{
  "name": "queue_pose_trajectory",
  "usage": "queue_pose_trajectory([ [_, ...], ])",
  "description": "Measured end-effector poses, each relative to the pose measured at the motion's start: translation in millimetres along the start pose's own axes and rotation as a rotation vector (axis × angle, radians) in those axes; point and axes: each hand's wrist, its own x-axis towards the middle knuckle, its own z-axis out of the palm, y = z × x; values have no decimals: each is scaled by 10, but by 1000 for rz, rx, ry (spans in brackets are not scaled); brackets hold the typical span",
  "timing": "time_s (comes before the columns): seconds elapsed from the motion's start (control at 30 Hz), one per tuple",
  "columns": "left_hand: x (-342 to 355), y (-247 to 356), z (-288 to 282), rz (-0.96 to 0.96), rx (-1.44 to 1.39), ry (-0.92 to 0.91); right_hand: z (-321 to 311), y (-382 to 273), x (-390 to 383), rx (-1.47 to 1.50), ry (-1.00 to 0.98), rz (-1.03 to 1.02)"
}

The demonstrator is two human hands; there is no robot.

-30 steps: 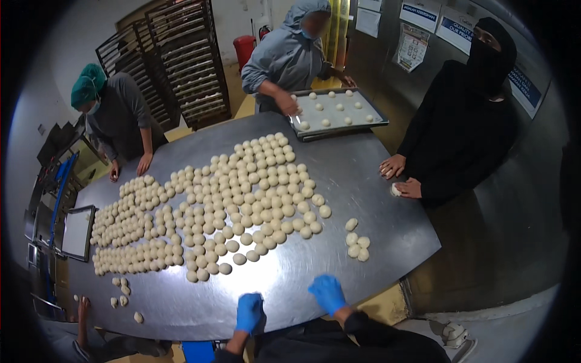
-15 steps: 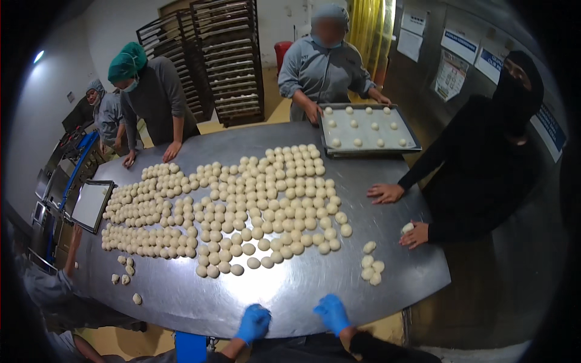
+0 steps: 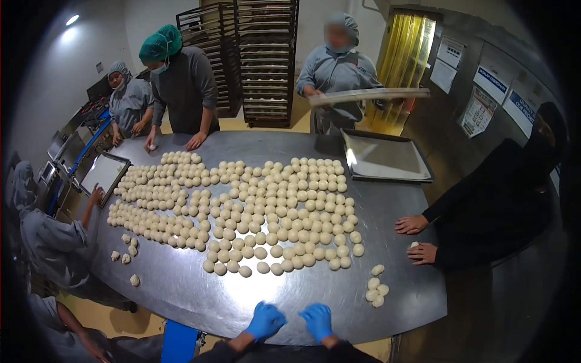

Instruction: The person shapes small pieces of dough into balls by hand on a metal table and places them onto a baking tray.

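Note:
Both of my hands wear blue gloves and rest low over the near edge of the steel table (image 3: 181, 302). My left hand (image 3: 265, 320) has its fingers curled inward, and whatever may be under them is hidden. Close to its right, my right hand (image 3: 316, 320) is also curled, its palm out of sight. A gap of bare metal separates the two. Beyond them lies a broad field of round, pale dough balls (image 3: 275, 218) in close rows. Several rougher dough pieces (image 3: 376, 287) sit in a cluster to the right of my right hand.
A person in black at the right has one hand (image 3: 423, 253) over a dough ball. Across the table, a person holds a tray (image 3: 369, 95) above a paper-lined tray (image 3: 387, 156). Loose dough lumps (image 3: 126, 258) lie at left. Other people, another tray (image 3: 103, 175) and racks (image 3: 264, 66) surround the table.
My hands have come closer together. The far person has lifted the tray of dough balls, uncovering a lined tray beneath. My view has shifted, showing more of the people at left.

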Motion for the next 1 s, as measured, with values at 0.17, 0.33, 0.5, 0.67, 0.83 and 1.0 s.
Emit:
queue_pose_trajectory([
  [0.17, 841, -279, -340, -94, 10, 70, -68, 124, 818, -10, -104, 47],
  [0.33, -160, -377, -266, -25, -144, 147, -229, 297, -114, 18, 44, 104],
  [0.5, 631, -27, 188, -6, -4, 274, 251, 86, 399, 7, -26, 47],
  [0.67, 348, -321, -501, -114, 44, 220, -457, 142, 307, -20, 37, 87],
  [0.83, 286, 13, 6, -68, -31, 129, 37, -76, 190, 22, 246, -137],
  [1.0, 796, -329, -361, 23, -21, 276, -360, 196, 931, -13, -121, 77],
])
